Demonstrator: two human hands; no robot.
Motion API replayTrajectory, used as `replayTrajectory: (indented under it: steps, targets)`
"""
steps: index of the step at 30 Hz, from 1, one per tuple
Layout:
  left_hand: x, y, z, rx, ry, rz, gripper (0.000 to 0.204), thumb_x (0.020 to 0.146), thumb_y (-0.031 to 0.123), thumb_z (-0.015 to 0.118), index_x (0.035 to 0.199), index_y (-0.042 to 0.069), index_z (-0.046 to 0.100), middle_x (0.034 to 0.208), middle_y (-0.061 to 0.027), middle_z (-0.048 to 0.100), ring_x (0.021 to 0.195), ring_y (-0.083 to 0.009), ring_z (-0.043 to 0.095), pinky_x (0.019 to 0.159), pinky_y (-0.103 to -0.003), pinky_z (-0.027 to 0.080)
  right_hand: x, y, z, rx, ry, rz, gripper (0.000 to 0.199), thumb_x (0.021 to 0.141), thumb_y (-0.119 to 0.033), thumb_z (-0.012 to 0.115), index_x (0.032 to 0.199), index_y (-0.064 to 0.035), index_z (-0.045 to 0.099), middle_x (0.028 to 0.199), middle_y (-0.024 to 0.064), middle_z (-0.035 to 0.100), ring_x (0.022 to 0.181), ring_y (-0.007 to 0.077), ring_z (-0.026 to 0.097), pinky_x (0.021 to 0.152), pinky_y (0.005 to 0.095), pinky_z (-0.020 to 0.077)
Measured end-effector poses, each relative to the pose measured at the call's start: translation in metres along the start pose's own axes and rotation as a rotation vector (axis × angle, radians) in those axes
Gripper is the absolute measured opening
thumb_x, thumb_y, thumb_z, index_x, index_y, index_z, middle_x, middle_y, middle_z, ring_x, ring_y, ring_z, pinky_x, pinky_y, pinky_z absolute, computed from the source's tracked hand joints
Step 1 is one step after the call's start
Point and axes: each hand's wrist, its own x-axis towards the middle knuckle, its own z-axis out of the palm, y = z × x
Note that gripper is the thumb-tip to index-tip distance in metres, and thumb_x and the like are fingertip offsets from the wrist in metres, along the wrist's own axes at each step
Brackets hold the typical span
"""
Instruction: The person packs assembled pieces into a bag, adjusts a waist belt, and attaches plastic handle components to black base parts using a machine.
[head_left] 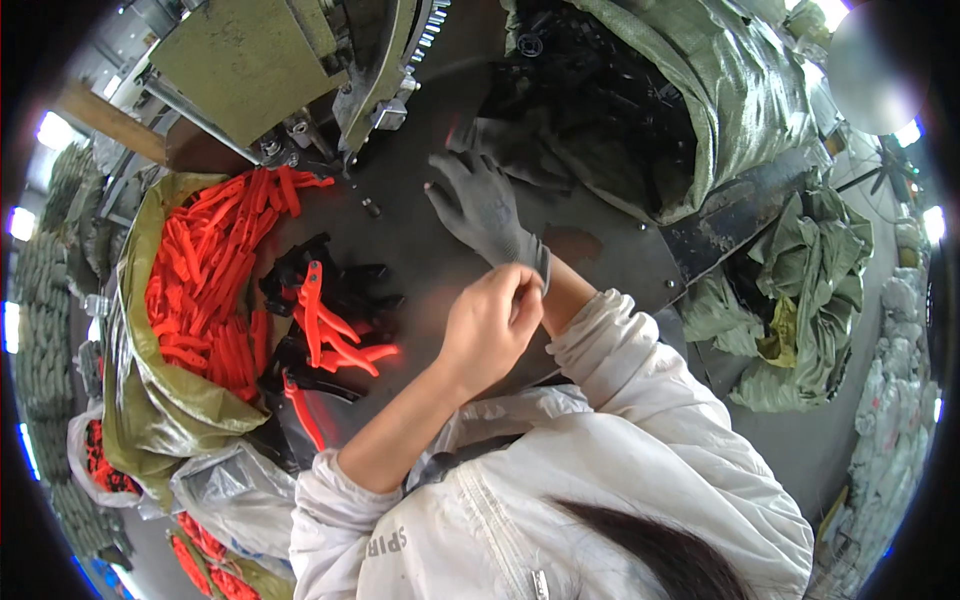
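Note:
My bare left hand (490,325) is closed at my right wrist, pinching the cuff of the grey work glove (488,208) worn on my right hand. Inside that glove, my right hand (470,195) reaches over the dark metal table with thumb and fingers apart, holding nothing. Beyond it, a dark grey cloth-like shape (525,150) lies by the mouth of the big sack; I cannot tell exactly what it is. Left of my hands, several red-handled hand tools (318,320) rest on a heap of black parts (335,275).
An olive sack (135,370) full of red handle pieces (205,280) stands at left. Machinery (250,70) rises at the far left. A large pale-green woven sack (745,90) of black parts lies at the far right. Crumpled green sacks (810,290) lie at right.

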Motion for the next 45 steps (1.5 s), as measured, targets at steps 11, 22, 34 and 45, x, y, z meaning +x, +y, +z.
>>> replayTrajectory:
  steps: [11, 22, 34, 45]
  targets:
    - [0.003, -0.033, -0.040, 0.224, 0.060, 0.005, 0.019, 0.093, 0.004, 0.070, 0.112, 0.001, 0.067, 0.107, -0.0135, 0.072, 0.101, -0.0256, 0.070, 0.089, -0.035, 0.054, 0.098, 0.064, 0.030, -0.340, -0.361, 0.507, 0.048, 0.088, -0.047, 0.076, 0.113, -0.0063, 0.067, 0.111, 0.0194, 0.074, 0.099, 0.0389, 0.072, 0.085, 0.0489, 0.0563]
    - [0.016, -0.070, -0.081, 0.653, 0.209, 0.417, 0.042, 0.078, -0.011, 0.062, 0.118, 0.001, 0.061, 0.117, -0.0186, 0.066, 0.104, -0.0401, 0.066, 0.094, -0.045, 0.054, -0.015, -0.044, -0.032, 0.609, -0.295, 0.389, 0.018, 0.090, -0.013, 0.068, 0.100, 0.0019, 0.072, 0.093, 0.0200, 0.073, 0.085, 0.0368, 0.072, 0.078, 0.0403, 0.0549]
    - [0.000, -0.107, -0.128, -1.207, 0.051, -0.354, 0.027, 0.090, 0.004, 0.052, 0.110, -0.004, 0.067, 0.106, -0.0115, 0.071, 0.101, -0.0210, 0.066, 0.089, -0.039, 0.053, -0.046, -0.115, -0.051, 0.448, -0.104, 0.048, 0.016, 0.090, -0.008, 0.070, 0.106, -0.0076, 0.068, 0.096, 0.0158, 0.068, 0.080, 0.0390, 0.068, 0.069, 0.0461, 0.0547]
    - [-0.001, -0.051, -0.138, -0.753, -0.014, -0.149, 0.036, 0.100, 0.018, 0.052, 0.132, 0.004, 0.059, 0.117, -0.0095, 0.066, 0.111, -0.0241, 0.065, 0.104, -0.041, 0.049, -0.050, -0.180, -0.071, 0.613, -0.099, -0.199, 0.024, 0.084, -0.002, 0.075, 0.104, -0.0094, 0.064, 0.090, 0.0109, 0.067, 0.067, 0.0340, 0.066, 0.058, 0.0413, 0.0520]
